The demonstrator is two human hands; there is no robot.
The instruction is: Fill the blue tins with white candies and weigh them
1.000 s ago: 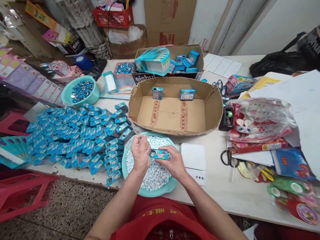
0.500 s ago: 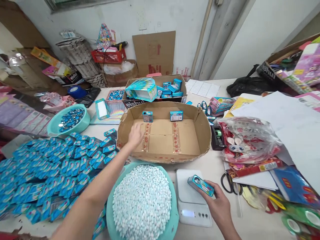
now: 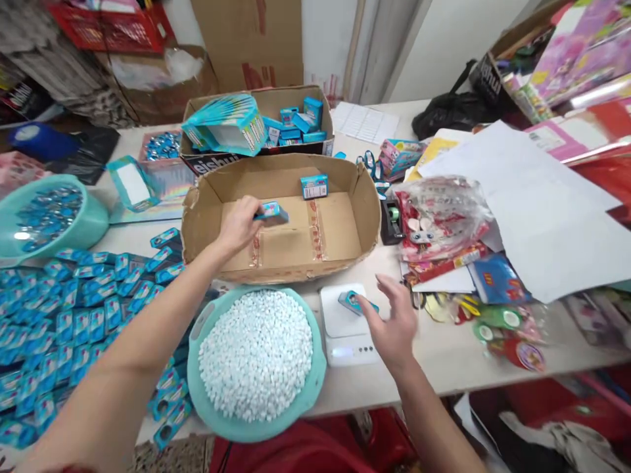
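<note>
My left hand (image 3: 241, 226) grips a small blue box (image 3: 274, 213) by one end, above the left half of a shallow cardboard tray (image 3: 340, 246). A second blue box (image 3: 314, 186) stands against the tray's back wall. On the white kitchen scale (image 3: 340, 328) lies another blue box (image 3: 351, 301). Beside it my right hand (image 3: 394, 325) has its fingers spread, the thumb overlapping the box's right end; whether it touches I cannot tell. A turquoise basin (image 3: 318, 371) full of small pale mint-like pieces sits in front of the tray.
Many filled blue boxes (image 3: 89, 322) cover the table's left side. Behind them stands a turquoise bowl (image 3: 89, 226) of shiny wrapped pieces. A black-printed carton (image 3: 323, 146) holds blue packs behind the tray. To the right are a tape dispenser (image 3: 392, 223), plastic bags (image 3: 444, 217) and paper sheets (image 3: 522, 210).
My left hand has picked up the left blue box from the tray. My right hand has opened, and the box it held now lies on the scale. The view has tilted down.
</note>
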